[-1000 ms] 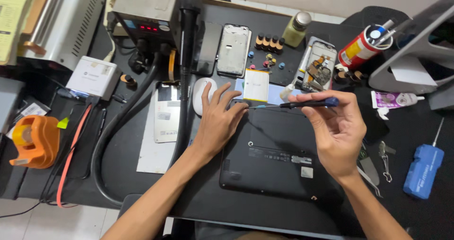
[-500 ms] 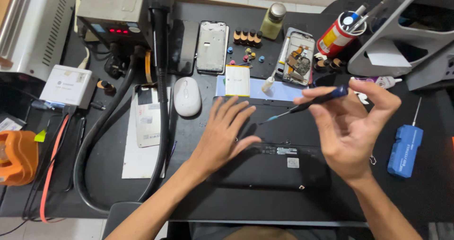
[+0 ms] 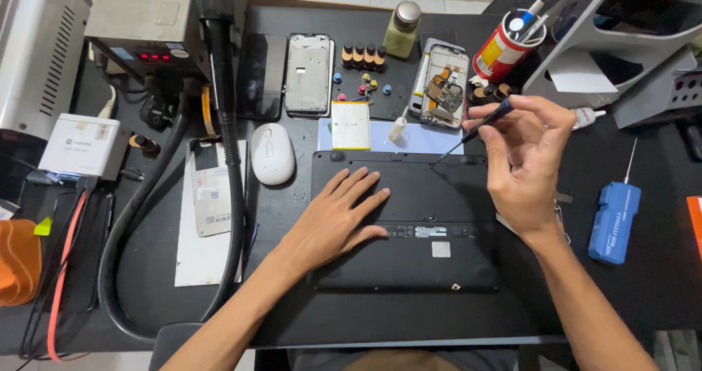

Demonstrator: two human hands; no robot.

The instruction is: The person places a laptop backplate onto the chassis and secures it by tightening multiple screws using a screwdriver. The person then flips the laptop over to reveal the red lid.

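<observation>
A black laptop [image 3: 439, 261] lies upside down on the dark work mat, its bottom cover facing up. My left hand [image 3: 338, 217] rests flat on the cover's left half, fingers spread. My right hand [image 3: 526, 155] pinches a thin dark screwdriver [image 3: 475, 131] between thumb and fingers. The tool slants down to the left, and its tip sits at the cover's upper edge near the right corner.
A white mouse [image 3: 272, 153] lies left of the laptop. Behind it are an open phone frame [image 3: 307, 75], a phone with exposed parts [image 3: 441, 85], small bottles [image 3: 363, 55] and a red tool can [image 3: 501, 49]. A blue tool [image 3: 613, 221] lies right. A thick black hose [image 3: 219, 122] curves at left.
The view has shifted. My right hand has brought the screwdriver tip down onto the laptop's upper edge. My left hand stays flat on the cover.
</observation>
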